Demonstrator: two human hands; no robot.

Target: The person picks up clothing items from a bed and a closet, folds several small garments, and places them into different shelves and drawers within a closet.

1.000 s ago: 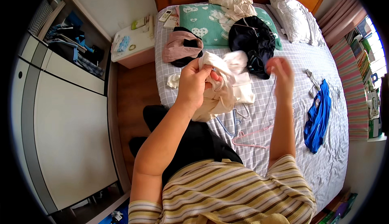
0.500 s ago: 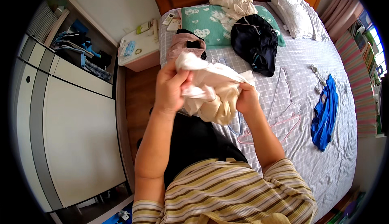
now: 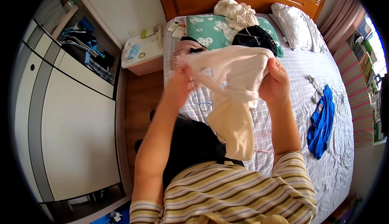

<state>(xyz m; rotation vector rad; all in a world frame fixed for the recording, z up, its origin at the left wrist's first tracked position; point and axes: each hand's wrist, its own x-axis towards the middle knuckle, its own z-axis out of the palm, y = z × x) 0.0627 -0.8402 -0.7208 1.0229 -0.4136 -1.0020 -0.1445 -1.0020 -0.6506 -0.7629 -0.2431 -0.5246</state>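
A white and cream garment (image 3: 239,72) is stretched between my two hands, held up over the near edge of the bed; its exact kind I cannot make out. My left hand (image 3: 178,82), slightly blurred, is closed on one side of it. On the other side my right hand (image 3: 275,81) grips the cloth, thumb uppermost. A cream part of the garment hangs down toward my lap. Behind it lie a pink and black garment (image 3: 188,48) and a black garment (image 3: 257,38), partly hidden by the cloth.
The bed (image 3: 298,86) has a checked sheet. On it are a blue garment (image 3: 322,123), a blue hanger (image 3: 201,102), a pink hanger (image 3: 263,150) partly covered, a green pillow (image 3: 202,27) and a white pillow (image 3: 296,27). Left stand a bedside table (image 3: 142,62) and a wardrobe (image 3: 81,131).
My right hand has moved right and up, drawing the bunched garment out wide between my hands. The cream part now hangs lower. The view has shifted slightly.
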